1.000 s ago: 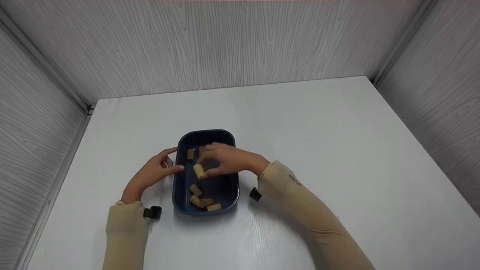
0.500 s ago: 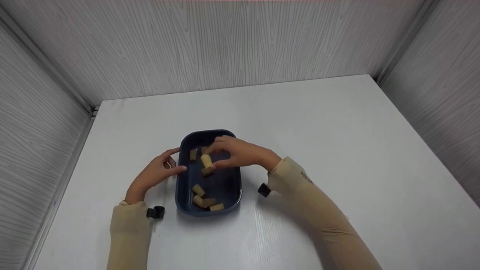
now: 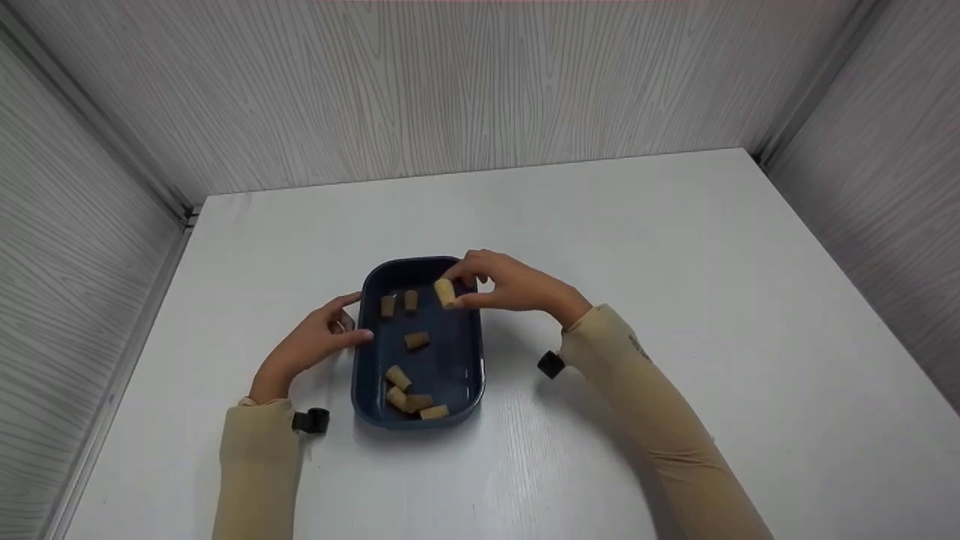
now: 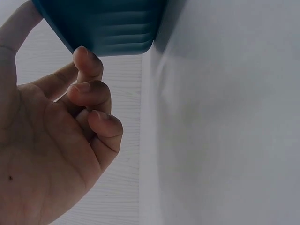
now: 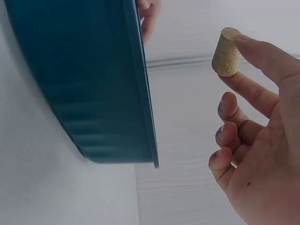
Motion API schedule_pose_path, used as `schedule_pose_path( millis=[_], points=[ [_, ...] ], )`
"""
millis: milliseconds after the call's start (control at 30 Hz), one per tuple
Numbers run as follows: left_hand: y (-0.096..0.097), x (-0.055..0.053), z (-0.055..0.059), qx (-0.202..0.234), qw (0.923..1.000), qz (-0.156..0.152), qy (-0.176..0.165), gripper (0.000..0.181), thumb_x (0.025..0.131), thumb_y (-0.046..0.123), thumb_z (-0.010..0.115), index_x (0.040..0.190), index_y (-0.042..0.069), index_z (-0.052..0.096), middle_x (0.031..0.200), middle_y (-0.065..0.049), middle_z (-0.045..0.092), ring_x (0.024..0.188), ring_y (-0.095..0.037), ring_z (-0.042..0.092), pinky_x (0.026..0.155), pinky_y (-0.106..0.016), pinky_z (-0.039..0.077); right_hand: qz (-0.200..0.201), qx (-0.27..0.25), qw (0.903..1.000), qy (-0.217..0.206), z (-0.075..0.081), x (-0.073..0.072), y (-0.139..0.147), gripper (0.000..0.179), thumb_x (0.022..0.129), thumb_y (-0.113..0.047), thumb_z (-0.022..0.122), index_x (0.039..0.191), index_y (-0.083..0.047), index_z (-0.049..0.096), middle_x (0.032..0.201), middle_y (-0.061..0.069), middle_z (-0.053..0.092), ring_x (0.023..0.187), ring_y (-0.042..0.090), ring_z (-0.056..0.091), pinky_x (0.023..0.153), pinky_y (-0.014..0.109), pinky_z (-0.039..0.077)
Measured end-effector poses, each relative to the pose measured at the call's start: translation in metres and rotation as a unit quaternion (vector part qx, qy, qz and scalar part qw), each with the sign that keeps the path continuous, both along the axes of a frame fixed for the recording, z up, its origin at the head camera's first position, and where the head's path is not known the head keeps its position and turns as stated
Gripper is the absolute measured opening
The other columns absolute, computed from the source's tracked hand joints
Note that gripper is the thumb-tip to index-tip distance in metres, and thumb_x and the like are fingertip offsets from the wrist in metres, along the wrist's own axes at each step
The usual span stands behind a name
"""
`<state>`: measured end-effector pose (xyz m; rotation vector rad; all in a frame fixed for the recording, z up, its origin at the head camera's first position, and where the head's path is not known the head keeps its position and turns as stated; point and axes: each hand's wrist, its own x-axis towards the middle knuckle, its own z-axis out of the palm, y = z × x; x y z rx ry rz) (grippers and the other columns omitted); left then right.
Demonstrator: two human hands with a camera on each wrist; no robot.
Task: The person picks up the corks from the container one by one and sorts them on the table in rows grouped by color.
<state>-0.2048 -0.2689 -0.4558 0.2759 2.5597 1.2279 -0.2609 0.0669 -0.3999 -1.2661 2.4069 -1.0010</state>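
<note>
Tan cork (right hand pinching) has shifted rightward.

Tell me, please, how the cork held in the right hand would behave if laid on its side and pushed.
The cork would probably roll in a curve, given its round, tapered sides; its grainy surface suggests little slipperiness.
</note>
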Motion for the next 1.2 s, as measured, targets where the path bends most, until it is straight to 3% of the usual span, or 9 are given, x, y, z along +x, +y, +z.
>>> schedule_pose_path(
  millis=[200, 400, 800, 1033, 1200],
  points=[
    [-0.001, 0.000, 0.001, -0.005, 1.0000, 0.003, 0.003, 0.075, 0.087, 0.040, 0.070, 0.149, 0.012, 0.037, 0.097, -0.007, 0.056, 0.076, -0.017, 0.046, 0.066, -0.027, 0.040, -0.040, 0.002, 0.9992, -0.005, 0.008, -0.005, 0.016, 0.041, 0.091, -0.034, 0.067, 0.129, -0.019, 0.061, 0.106, 0.006, 0.057, 0.096, 0.022, 0.050, 0.087, 0.041, 0.043],
    [-0.004, 0.005, 0.003, -0.008, 0.9999, 0.007, -0.001, 0.075, 0.088, 0.038, 0.070, 0.149, 0.011, 0.036, 0.097, -0.009, 0.056, 0.078, -0.018, 0.046, 0.067, -0.027, 0.040, -0.063, 0.004, 0.9978, -0.020, 0.006, -0.010, 0.029, 0.042, 0.091, -0.038, 0.067, 0.129, -0.021, 0.061, 0.107, 0.005, 0.057, 0.101, 0.033, 0.051, 0.088, 0.045, 0.044],
    [0.003, 0.003, 0.006, -0.004, 1.0000, 0.002, -0.005, 0.075, 0.087, 0.040, 0.070, 0.149, 0.012, 0.038, 0.099, -0.009, 0.056, 0.077, -0.018, 0.047, 0.065, -0.027, 0.041, -0.107, 0.014, 0.9938, -0.028, 0.002, -0.017, 0.059, 0.044, 0.092, -0.034, 0.066, 0.131, -0.016, 0.058, 0.107, 0.015, 0.055, 0.097, 0.031, 0.047, 0.084, 0.038, 0.040],
    [0.005, 0.001, 0.004, -0.010, 0.9999, 0.000, -0.002, 0.076, 0.088, 0.041, 0.070, 0.149, 0.011, 0.036, 0.100, -0.009, 0.056, 0.078, -0.019, 0.048, 0.067, -0.029, 0.041, -0.125, -0.002, 0.9916, -0.035, 0.000, -0.018, 0.074, 0.045, 0.091, -0.033, 0.068, 0.132, -0.018, 0.058, 0.101, 0.006, 0.052, 0.090, 0.021, 0.043, 0.081, 0.034, 0.037],
    [0.006, 0.001, 0.004, -0.008, 1.0000, -0.001, -0.001, 0.077, 0.087, 0.041, 0.070, 0.149, 0.010, 0.036, 0.100, -0.009, 0.057, 0.077, -0.018, 0.048, 0.066, -0.028, 0.042, -0.134, -0.006, 0.9902, -0.037, -0.003, -0.020, 0.083, 0.044, 0.091, -0.032, 0.068, 0.132, -0.020, 0.058, 0.102, 0.009, 0.053, 0.089, 0.018, 0.041, 0.080, 0.034, 0.036]
  ],
)
